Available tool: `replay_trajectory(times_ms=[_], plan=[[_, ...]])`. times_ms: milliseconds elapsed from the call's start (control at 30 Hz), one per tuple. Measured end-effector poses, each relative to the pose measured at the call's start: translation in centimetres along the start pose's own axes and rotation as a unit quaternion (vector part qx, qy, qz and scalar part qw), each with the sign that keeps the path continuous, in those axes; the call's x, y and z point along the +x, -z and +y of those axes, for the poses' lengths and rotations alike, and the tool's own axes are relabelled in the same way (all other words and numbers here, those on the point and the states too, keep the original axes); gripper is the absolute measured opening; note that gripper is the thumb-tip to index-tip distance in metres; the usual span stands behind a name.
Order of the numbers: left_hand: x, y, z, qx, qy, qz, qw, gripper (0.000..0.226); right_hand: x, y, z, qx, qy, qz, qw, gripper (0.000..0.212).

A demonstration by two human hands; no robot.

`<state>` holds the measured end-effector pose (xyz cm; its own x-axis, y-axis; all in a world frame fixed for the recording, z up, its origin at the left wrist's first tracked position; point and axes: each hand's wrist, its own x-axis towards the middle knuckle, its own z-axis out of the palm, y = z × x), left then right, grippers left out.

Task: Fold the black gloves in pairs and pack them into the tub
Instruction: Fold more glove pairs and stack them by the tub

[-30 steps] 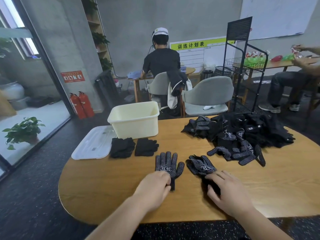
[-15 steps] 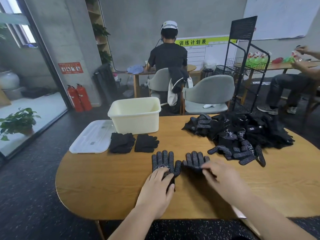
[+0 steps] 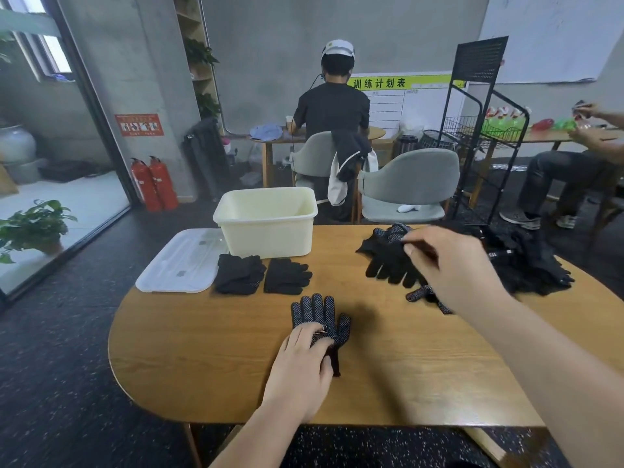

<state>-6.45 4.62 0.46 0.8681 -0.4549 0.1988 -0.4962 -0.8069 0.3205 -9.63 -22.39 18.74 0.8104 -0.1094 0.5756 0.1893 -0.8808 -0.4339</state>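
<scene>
Left hand (image 3: 300,369) lying flat, fingers straight and together, pressing on the cuff end of a dotted glove (image 3: 317,312) spread dots-up near the middle of the bench's (image 3: 202,349) front edge. Right hand (image 3: 452,265) hovering over the right half, thumb and fingertips pinching a second glove (image 3: 388,265), which is hanging fingers-down beside the glove pile (image 3: 526,265) at the far right edge. Cream tub (image 3: 266,238) sitting at the far edge; lid (image 3: 182,261) lying left of it, two folded pairs (image 3: 239,275) lying just in front

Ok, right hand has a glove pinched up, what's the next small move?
Probably the right hand should lay its lifted glove onto the dotted glove that the left hand pins flat, edges aligned: that one lies alone, and folding needs a pair.
</scene>
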Motion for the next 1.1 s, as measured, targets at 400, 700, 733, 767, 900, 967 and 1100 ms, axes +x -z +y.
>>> replay_trajectory(times_ms=[400,700,733,767,900,967,1100], plan=[[0.4,-0.1,0.3,0.061,-0.03,-0.062,0.996,0.06,-12.6,-11.0,3.4,-0.135,-0.03,-0.2,0.97,0.051],[1.3,-0.4,0.2,0.114,-0.052,-0.133,0.983,0.059,-12.0,-13.8,3.3,-0.196,-0.06,-0.342,0.917,0.086],[1.2,-0.5,0.2,0.114,-0.053,-0.131,0.983,0.059,-12.2,-13.9,3.3,-0.196,-0.055,-0.331,0.921,0.08],[1.1,-0.6,0.2,0.111,-0.053,-0.123,0.985,0.059,-12.5,-13.8,3.3,-0.197,-0.047,-0.312,0.928,0.075],[0.5,-0.5,0.0,0.088,-0.06,-0.079,0.991,0.059,-13.5,-13.3,3.0,-0.187,-0.016,-0.254,0.949,0.068],[0.4,-0.3,0.1,0.072,-0.058,-0.088,0.992,0.058,-13.7,-13.4,2.9,-0.166,-0.016,-0.265,0.95,0.069],[0.3,-0.2,0.2,0.052,-0.042,-0.068,0.995,0.06,-14.0,-13.7,3.4,-0.139,-0.003,-0.236,0.962,0.061]])
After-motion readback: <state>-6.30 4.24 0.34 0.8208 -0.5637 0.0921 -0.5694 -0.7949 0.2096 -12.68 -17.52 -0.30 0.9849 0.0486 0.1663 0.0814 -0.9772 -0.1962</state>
